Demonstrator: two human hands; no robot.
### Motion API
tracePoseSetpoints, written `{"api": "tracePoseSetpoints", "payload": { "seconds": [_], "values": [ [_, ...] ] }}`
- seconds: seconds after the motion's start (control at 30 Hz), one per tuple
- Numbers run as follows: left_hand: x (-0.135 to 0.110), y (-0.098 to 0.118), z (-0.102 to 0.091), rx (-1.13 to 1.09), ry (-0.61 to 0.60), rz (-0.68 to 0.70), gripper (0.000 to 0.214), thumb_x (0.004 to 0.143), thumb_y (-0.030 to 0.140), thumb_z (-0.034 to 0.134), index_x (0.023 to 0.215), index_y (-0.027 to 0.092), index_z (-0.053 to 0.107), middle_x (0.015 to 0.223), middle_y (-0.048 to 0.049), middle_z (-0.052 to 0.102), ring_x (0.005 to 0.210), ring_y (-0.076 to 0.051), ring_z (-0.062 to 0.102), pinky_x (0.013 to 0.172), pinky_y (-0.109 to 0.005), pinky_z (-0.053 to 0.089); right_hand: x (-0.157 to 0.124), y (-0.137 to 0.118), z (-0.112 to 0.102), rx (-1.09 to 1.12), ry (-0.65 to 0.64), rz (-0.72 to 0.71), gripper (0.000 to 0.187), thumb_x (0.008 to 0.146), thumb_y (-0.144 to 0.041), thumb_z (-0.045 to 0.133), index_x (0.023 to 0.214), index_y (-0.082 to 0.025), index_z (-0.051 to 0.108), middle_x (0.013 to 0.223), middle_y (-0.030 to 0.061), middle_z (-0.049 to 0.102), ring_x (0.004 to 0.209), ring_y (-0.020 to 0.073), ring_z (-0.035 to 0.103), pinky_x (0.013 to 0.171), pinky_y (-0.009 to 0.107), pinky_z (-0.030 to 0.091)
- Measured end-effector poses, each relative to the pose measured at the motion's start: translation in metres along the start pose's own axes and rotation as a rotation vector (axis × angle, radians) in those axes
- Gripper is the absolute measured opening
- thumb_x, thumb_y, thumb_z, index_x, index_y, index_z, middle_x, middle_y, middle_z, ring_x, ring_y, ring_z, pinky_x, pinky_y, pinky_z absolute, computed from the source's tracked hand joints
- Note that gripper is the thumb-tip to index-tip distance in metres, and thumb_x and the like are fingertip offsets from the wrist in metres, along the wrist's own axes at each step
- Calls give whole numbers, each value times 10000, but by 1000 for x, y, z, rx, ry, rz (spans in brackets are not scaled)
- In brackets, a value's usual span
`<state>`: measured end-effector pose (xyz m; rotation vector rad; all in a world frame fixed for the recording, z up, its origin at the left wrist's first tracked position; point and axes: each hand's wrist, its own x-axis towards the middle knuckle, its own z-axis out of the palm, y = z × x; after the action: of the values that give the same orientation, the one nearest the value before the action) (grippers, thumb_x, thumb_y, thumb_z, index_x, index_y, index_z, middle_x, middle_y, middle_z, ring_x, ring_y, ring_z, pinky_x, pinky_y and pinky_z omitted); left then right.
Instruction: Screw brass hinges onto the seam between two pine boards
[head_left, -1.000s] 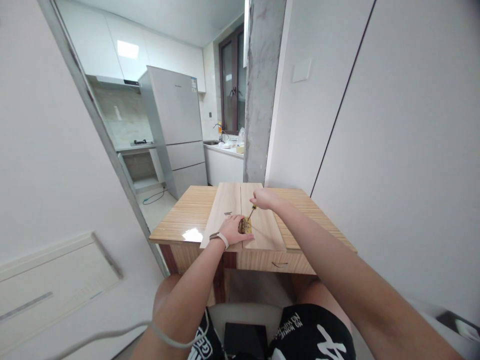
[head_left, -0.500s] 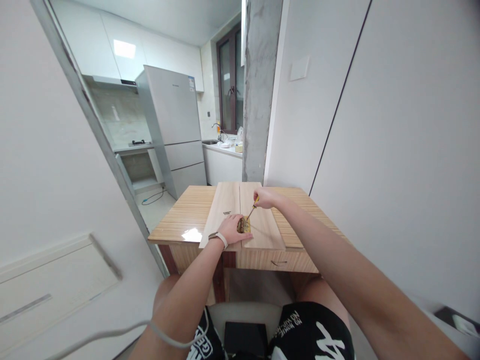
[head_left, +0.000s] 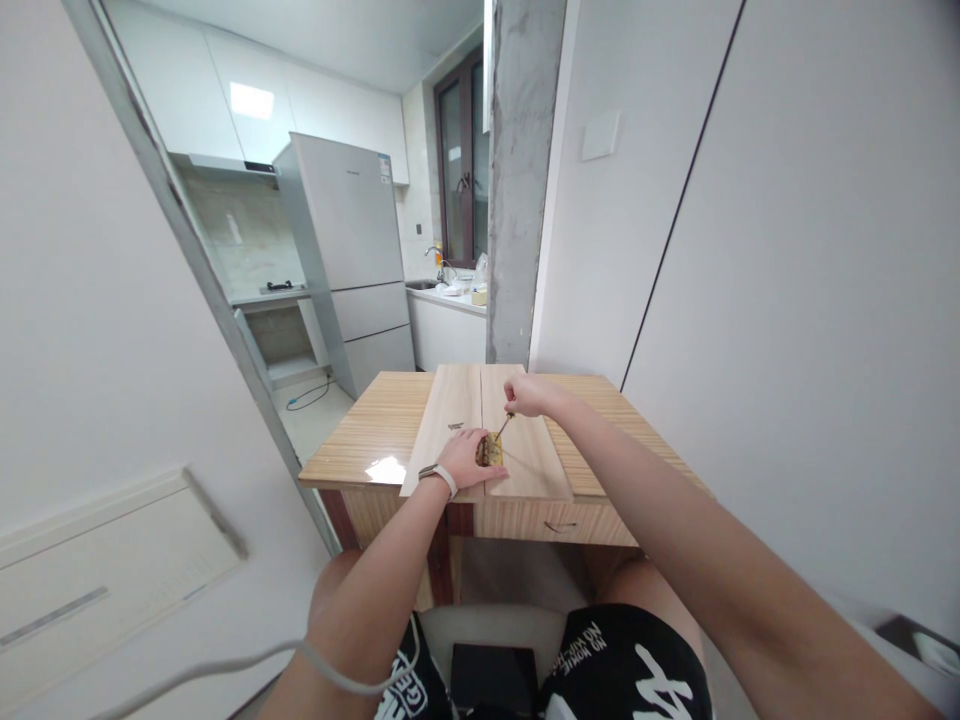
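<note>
Right hand (head_left: 525, 395) fingers wrapped tight on screwdriver (head_left: 502, 428), wrist rolled slightly since last look; I read driving underway. Left hand (head_left: 466, 458) fingers flat, pinning hinge (head_left: 493, 450) at the seam of the boards (head_left: 450, 405).

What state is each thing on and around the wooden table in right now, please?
Left hand: laid flat on the boards, fingers steadying the hinge.
Small brass hinge: open across the seam between the boards.
Right hand: closed round the screwdriver.
Thin yellow-handled screwdriver: tilted, tip on the hinge.
Two pale wooden boards: flat, side by side.
Table drawer: shut.
Tall grey fridge: doors shut.
</note>
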<state>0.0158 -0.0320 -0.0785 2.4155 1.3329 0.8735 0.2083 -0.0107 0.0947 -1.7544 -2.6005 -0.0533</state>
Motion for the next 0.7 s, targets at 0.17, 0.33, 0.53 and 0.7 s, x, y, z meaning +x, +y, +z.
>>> {"api": "tracePoseSetpoints", "payload": {
  "seconds": [0.17,0.33,0.53,0.7],
  "values": [
    [-1,0,0,46,1,8,878,664,770,759,1335,235,571,1325,-123,626,1240,-342,560,1080,-471,426,0,-5,-2,42,-41,7,358,763,-328,848,1078,-189,749,1086,65,769,974,192,705,738,215,479],
    [-1,-2,2,93,4,19,878,672,800,728,1330,241,566,1315,-115,634,1227,-337,574,1079,-476,437,-3,-12,-7,-30,-116,79,600,947,-637,544,915,-83,773,889,181,774,848,251,733,742,285,500],
    [0,-4,4,102,12,32,889,676,814,712,1331,231,564,1320,-124,632,1226,-340,576,1079,-482,438,4,-11,-3,-12,-105,132,710,1005,-644,375,903,-67,775,820,198,765,810,263,745,738,297,504],
    [0,-4,4,103,11,29,908,674,829,700,1340,227,563,1337,-130,622,1241,-345,567,1081,-486,437,8,-9,4,-60,11,139,566,976,-575,508,1101,-79,751,1096,237,746,1060,310,706,805,309,503]
  ]
}}
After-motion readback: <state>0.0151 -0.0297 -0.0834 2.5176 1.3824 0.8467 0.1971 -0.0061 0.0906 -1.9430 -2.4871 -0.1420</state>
